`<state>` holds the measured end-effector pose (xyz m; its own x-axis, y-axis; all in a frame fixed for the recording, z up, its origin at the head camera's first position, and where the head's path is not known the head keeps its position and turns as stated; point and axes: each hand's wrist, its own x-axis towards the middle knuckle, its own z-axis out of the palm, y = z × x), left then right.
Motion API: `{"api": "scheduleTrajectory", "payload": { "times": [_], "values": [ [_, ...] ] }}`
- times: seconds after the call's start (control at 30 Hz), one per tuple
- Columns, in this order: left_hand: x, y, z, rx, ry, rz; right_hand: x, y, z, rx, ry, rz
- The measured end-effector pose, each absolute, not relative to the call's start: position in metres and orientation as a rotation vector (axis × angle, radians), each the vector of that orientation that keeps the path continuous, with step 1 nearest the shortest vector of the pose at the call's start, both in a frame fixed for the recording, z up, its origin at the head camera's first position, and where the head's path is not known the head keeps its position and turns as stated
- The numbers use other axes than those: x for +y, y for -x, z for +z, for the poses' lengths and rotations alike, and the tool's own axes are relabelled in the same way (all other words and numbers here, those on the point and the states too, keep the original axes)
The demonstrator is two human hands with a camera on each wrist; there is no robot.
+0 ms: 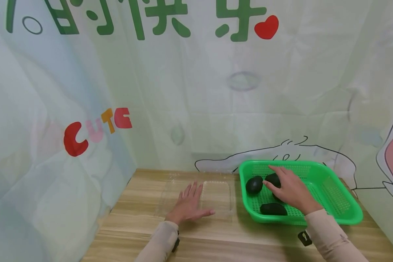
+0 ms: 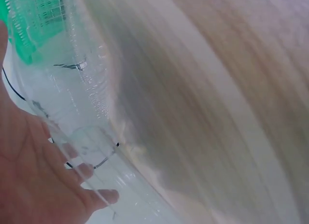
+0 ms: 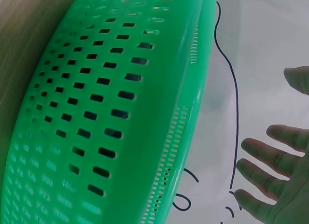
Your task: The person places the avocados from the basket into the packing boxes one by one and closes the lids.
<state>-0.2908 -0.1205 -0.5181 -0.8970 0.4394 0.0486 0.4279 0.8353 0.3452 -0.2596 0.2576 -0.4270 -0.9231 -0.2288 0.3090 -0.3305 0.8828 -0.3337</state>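
Observation:
A clear plastic box lies on the table left of the basket. Above it my left hand spreads its straight fingers; in the left wrist view that hand is beside the box's clear wall, and I cannot tell whether they touch. My right hand hovers over the green perforated basket, thumb and fingers apart with nothing between them. Inside are several dark, avocado-like fruits, among them one at the left and one near the front. Another dark fruit is partly hidden by the right hand.
The wood-grain table ends at a pale printed cloth hung behind and at both sides. Green characters, a red heart and coloured letters are printed on it. A black buckle hangs near the right wrist.

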Motion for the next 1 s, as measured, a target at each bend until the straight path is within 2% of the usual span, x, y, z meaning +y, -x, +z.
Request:
{"api": "scheduleTrajectory", "payload": {
  "times": [0.47, 1.0],
  "values": [
    [-0.118, 0.296, -0.514, 2.921, -0.566, 0.547, 0.259, 0.265, -0.431, -2.804, -0.418, 0.556],
    [-0.119, 0.297, -0.513, 2.878, -0.536, 0.601, 0.258, 0.277, -0.428, -2.838, -0.443, 0.494]
  ]
}}
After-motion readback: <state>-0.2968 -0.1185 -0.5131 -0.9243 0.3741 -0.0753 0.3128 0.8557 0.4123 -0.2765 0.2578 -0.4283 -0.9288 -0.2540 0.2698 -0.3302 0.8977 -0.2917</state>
